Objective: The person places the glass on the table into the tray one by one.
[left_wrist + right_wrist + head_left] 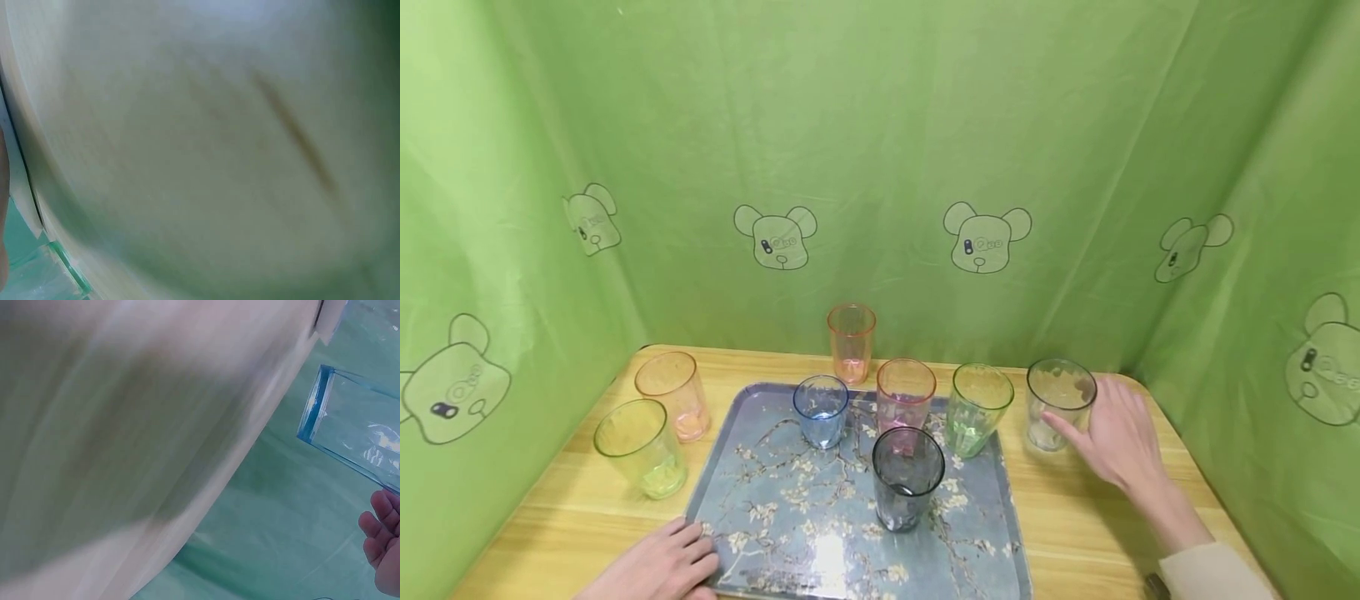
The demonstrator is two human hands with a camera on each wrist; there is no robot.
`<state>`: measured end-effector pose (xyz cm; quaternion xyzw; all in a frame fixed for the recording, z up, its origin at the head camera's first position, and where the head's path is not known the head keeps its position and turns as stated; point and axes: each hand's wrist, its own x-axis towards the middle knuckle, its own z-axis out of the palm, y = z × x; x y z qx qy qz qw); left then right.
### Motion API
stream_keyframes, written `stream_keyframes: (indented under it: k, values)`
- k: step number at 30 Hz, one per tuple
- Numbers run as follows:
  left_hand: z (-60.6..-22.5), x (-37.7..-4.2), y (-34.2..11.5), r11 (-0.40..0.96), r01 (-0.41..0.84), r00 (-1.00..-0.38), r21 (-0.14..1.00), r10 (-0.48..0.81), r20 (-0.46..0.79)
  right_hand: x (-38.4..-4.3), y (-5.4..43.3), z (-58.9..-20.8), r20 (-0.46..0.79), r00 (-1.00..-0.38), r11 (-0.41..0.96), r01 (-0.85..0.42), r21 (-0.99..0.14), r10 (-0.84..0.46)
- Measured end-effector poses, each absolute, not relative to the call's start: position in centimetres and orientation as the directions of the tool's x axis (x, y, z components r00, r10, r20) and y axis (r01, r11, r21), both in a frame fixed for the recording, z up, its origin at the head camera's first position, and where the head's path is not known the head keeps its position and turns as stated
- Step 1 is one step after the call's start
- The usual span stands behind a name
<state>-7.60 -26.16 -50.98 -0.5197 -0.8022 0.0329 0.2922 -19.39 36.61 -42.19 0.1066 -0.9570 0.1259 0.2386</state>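
At the right of the table a clear glass tumbler (1060,392) with a dark rim stands upright. My right hand (1120,437) is at its right side, thumb across the front of the glass and fingers loosely extended beside it. In the right wrist view, the fingers (381,525) lie along the side of the tumbler (356,425), not wrapped round it. My left hand (658,562) rests at the front left edge of a flower-patterned blue-grey tray (752,492), fingertips on its rim. On the tray stand a dark grey glass (904,504) and a blue glass (822,417).
Pink (904,404) and green (973,417) glasses stand towards the tray's back right. An orange-red glass (852,346) stands behind the tray. Left of it are an orange glass (673,392) and a yellow-green glass (647,454). Green curtains (880,125) enclose the wooden table (1075,533).
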Motion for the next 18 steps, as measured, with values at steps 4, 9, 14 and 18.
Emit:
stream_keyframes:
  k: [4, 9, 14, 18]
  values:
    - [-51.1, -7.6, -26.2, 0.456, 0.815, -0.288, -0.357, 0.854, 0.433, -18.5, 36.4, -42.0, 0.488, -0.859, 0.946, -0.269, -0.18, -0.152]
    - [-51.0, -7.5, -26.2, 0.466, 0.817, -0.308, -0.34, 0.851, 0.425, -17.5, 36.3, -41.8, 0.525, -0.827, 0.936, -0.319, -0.149, -0.199]
    - [-51.0, -7.5, -26.2, 0.463, 0.814, -0.303, -0.351, 0.854, 0.423, -16.7, 36.2, -41.8, 0.571, -0.768, 0.894, -0.43, -0.124, -0.29]
    - [-50.9, -7.4, -26.1, 0.47, 0.814, -0.315, -0.342, 0.851, 0.42, -16.0, 36.1, -41.8, 0.587, -0.739, 0.87, -0.479, -0.114, -0.33]
